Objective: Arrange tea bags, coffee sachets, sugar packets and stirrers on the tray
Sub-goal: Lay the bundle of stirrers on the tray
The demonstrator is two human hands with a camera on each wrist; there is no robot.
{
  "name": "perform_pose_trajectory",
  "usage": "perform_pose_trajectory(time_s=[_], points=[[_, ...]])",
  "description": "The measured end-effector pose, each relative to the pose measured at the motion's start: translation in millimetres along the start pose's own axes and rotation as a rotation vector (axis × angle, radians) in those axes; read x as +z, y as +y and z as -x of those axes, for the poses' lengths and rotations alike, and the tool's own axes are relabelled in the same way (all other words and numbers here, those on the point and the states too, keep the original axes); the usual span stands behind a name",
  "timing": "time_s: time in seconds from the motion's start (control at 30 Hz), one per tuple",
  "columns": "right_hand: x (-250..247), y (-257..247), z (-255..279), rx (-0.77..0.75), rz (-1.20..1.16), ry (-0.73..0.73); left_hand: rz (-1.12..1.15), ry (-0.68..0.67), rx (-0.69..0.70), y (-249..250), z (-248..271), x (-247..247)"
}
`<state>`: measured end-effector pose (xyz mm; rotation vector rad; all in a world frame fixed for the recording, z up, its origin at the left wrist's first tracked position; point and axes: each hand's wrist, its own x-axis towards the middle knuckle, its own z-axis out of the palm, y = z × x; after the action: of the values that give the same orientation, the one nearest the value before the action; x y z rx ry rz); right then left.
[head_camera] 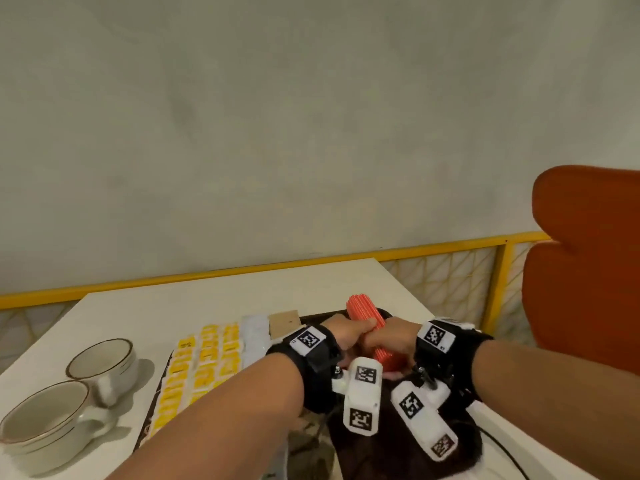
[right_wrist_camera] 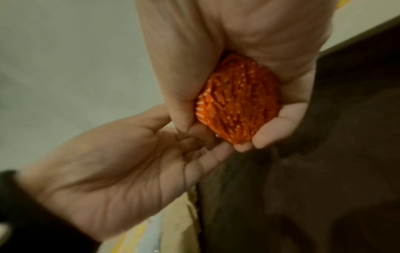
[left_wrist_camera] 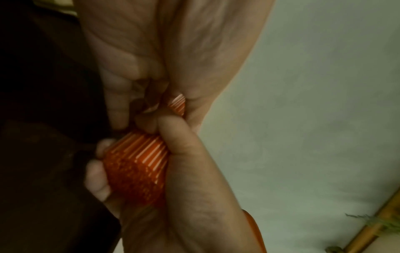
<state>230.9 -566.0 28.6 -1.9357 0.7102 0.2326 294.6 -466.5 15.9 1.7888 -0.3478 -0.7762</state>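
At lower centre, our right hand [head_camera: 393, 336] and left hand [head_camera: 348, 332] both grip the orange stirrer bundle [head_camera: 367, 315] over the tray [head_camera: 460, 441].

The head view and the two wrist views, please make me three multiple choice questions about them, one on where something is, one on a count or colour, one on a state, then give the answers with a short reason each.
1. Where do the yellow sachets lie?
A. on the left part of the tray
B. inside a cup
C. on the orange chair

2. How many cups stand on the table?
A. one
B. two
C. four

3. What are the hands doing with the orange stirrer bundle?
A. both hang open, clear of it
B. only the left hand touches it
C. both grip it

Answers:
1 A, the head view shows them in rows at the tray's left side.
2 B, two cups stand left of the tray.
3 C, the wrist views show the right hand wrapped round the bundle and the left hand's fingers closed on it.
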Motion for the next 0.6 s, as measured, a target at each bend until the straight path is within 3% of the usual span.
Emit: perform_pose_trajectory(time_s=[0.2,0.27,0.37,0.53,0.6], points=[[-5.8,2.0,-26.4,0.058,0.147,0.007,-0.134,0.006,-0.062,-1.4,-31.3,4.9],[-7.3,-0.5,-30.1,0.043,0.191,0.026,-0.26,0.034,-0.037,0.0,-36.2,3.9],[-7.4,-3.0,-35.6,0.013,0.29,0.05,-0.262,-0.005,-0.045,2.2,-42.4,5.9],[-7.4,-8.1,-31.1,-0.032,0.403,0.079,-0.43,-0.009,-0.049,13.9,-29.6,15.4],[-9.8,-8.6,-29.2,-0.057,0.461,0.099,-0.568,-0.012,0.025,21.0,-17.2,14.8]])
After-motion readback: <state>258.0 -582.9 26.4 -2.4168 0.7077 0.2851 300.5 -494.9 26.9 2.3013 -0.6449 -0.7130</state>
